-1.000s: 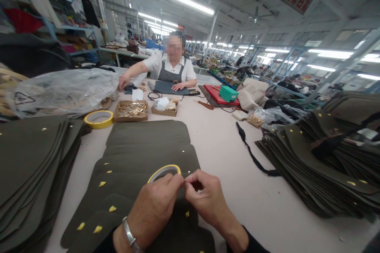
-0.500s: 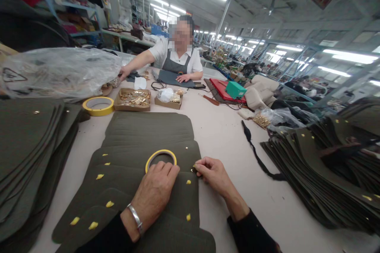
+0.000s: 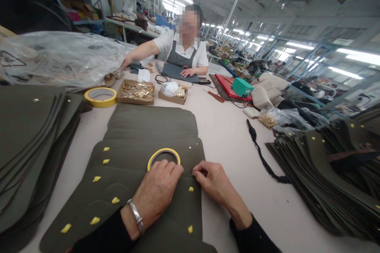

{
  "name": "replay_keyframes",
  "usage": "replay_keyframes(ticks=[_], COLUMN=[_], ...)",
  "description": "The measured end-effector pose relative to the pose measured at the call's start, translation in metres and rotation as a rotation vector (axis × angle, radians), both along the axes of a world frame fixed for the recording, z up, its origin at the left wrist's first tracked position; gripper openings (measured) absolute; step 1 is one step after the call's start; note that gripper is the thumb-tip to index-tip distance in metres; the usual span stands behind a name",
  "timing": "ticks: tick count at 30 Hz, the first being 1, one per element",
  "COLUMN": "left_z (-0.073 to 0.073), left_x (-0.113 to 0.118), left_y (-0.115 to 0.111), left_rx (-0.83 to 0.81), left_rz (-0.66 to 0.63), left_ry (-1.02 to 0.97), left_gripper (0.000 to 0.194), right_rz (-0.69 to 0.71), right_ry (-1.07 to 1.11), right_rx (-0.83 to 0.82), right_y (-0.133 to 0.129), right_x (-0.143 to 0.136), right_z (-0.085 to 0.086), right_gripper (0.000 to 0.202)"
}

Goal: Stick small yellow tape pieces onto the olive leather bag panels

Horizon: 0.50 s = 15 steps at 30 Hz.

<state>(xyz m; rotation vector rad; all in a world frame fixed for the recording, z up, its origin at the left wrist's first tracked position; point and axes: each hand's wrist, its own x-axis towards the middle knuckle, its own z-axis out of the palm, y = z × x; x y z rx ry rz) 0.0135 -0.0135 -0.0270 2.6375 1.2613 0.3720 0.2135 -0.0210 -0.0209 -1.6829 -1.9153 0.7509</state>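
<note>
My left hand [image 3: 160,189], with a silver bracelet at the wrist, is closed on a roll of yellow tape [image 3: 164,151] above the dark olive panels [image 3: 151,126]. Just right of it, my right hand [image 3: 212,178] pinches at the panel's right edge; a tiny yellow bit shows at its fingertips, most of it hidden. Small yellow tape pieces [image 3: 115,200] dot the panels on the left, and two more [image 3: 190,229] lie below my right hand. A small metal stud [image 3: 190,148] shows above the fingers.
Stacked olive panels stand at left [image 3: 26,138] and right [image 3: 329,178]. Further back are another tape roll [image 3: 101,102], a box of gold hardware [image 3: 136,101], a smaller box [image 3: 173,99], a green box [image 3: 242,86] and a black strap [image 3: 261,158]. A person in an apron [image 3: 184,55] sits opposite.
The view has shifted slightly. My right fingertips have closed down on the panel edge, covering the stud and most of the yellow bit seen there before. My left hand keeps the tape roll.
</note>
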Motion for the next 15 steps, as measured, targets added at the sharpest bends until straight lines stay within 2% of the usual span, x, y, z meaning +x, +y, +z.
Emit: replay_keyframes(ticks=[3, 6, 9, 11, 13, 15], left_z=[-0.003, -0.003, -0.002, -0.001, -0.001, -0.002], left_x=[0.001, 0.002, 0.001, 0.001, 0.0, -0.001], left_y=[0.0, 0.0, 0.0, -0.001, -0.001, -0.001], left_rx=[-0.005, -0.008, -0.008, -0.008, -0.007, -0.002], left_rz=[-0.013, -0.015, -0.006, 0.002, -0.001, -0.013], left_ry=[-0.009, -0.019, -0.018, -0.018, -0.026, -0.04], left_gripper=[0.02, 0.021, 0.022, 0.021, 0.02, 0.02], right_rz=[0.002, -0.016, -0.045, -0.044, 0.02, 0.162], right_ry=[-0.073, -0.059, -0.02, -0.044, -0.107, -0.204], right_rx=[0.054, 0.051, 0.061, 0.155, 0.288, 0.384], right_y=[-0.001, 0.0, -0.001, -0.003, -0.008, -0.012], right_x=[-0.003, -0.003, 0.002, 0.007, 0.012, 0.014], right_z=[-0.004, -0.007, -0.007, -0.005, -0.002, 0.001], right_gripper=[0.016, 0.014, 0.031, 0.024, 0.011, 0.013])
